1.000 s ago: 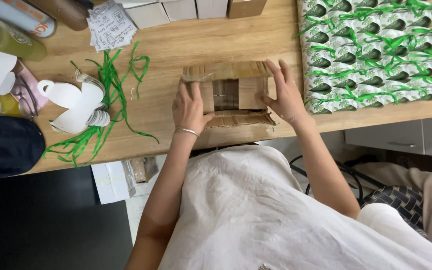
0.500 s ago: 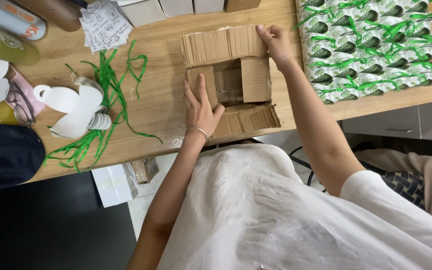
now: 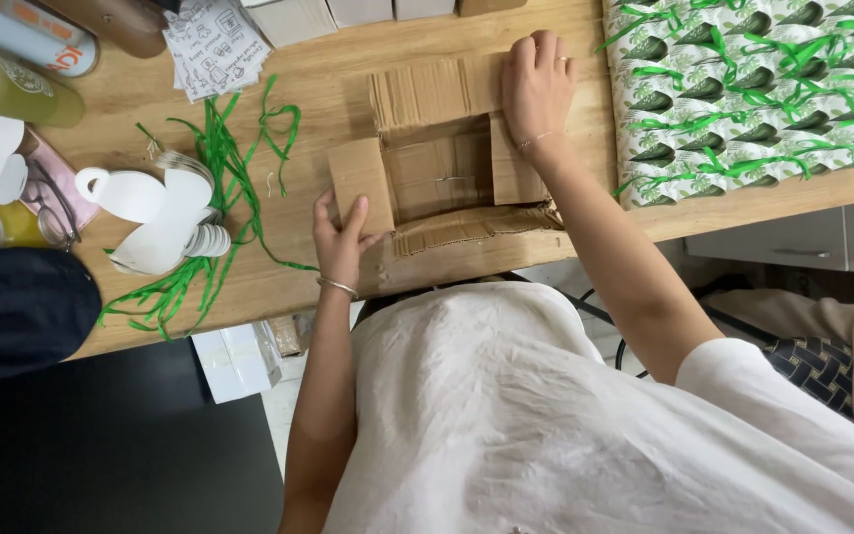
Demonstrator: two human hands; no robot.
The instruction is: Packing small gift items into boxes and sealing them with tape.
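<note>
The cardboard box (image 3: 447,178) lies opened out on the worktop (image 3: 318,89), its long axis running away from the person. The left hand (image 3: 341,232) pinches the left flap with closed fingers; the right hand (image 3: 538,89) presses, apparently flat and open, on the far flap

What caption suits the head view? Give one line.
Left hand and right hand spread a box's flaps on a table.

This looks like a small craft or gift-packing workroom. A wooden tabletop (image 3: 328,84) carries loose green ribbon (image 3: 214,168), white paper cutouts (image 3: 150,203) and an open cardboard box (image 3: 442,173), while rows of green-patterned packets tied with ribbon (image 3: 753,84) fill its right end. Small white boxes (image 3: 294,18) line the far edge.
</note>
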